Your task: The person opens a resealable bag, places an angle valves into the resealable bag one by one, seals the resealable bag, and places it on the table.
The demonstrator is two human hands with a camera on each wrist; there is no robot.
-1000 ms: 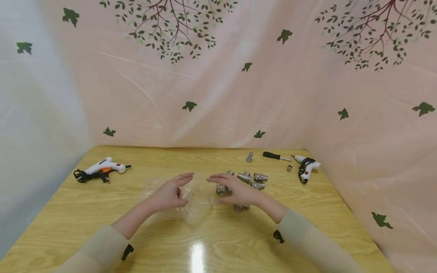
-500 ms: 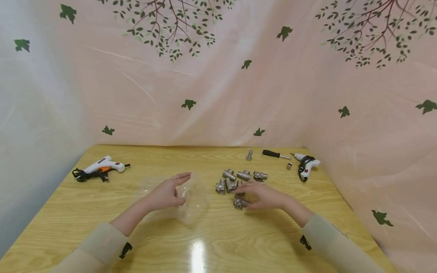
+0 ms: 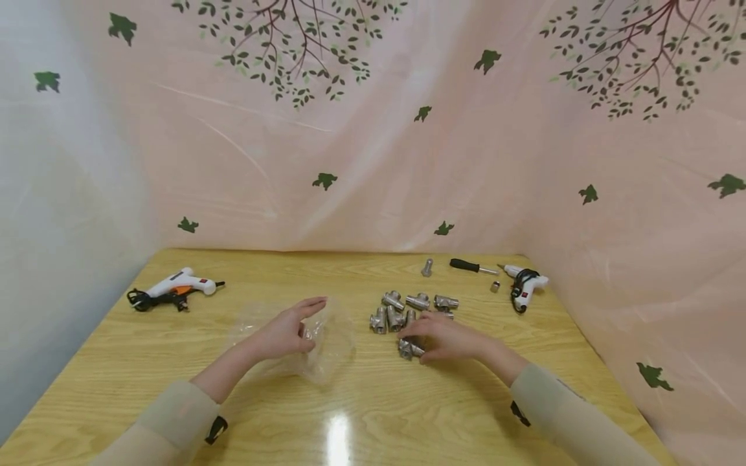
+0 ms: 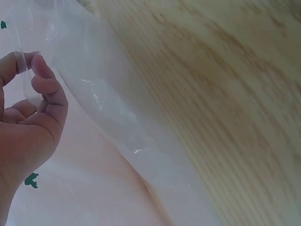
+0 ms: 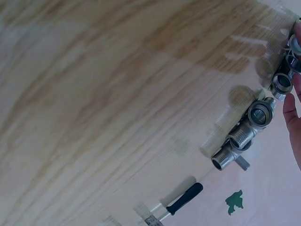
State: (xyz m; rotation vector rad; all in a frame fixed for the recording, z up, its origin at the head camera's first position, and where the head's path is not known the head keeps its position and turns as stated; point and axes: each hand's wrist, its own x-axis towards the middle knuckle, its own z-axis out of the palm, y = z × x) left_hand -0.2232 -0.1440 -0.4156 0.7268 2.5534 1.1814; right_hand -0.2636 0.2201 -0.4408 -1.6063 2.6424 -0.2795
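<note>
The left hand (image 3: 285, 333) is pinching the clear plastic bag (image 3: 326, 343) open on the table (image 3: 175, 362). Just to its right, the right hand (image 3: 445, 338) is curling its fingers around a metal pipe fitting (image 3: 406, 349) at the near edge of the pile of fittings (image 3: 408, 309). The bag is looking empty and the pile is sitting outside it, so the bagging seems barely begun.

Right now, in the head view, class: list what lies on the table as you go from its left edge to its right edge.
White glue gun → clear plastic bag pinched by the left hand → cluster of metal pipe fittings under the right hand → black-handled screwdriver → second white glue gun.
</note>
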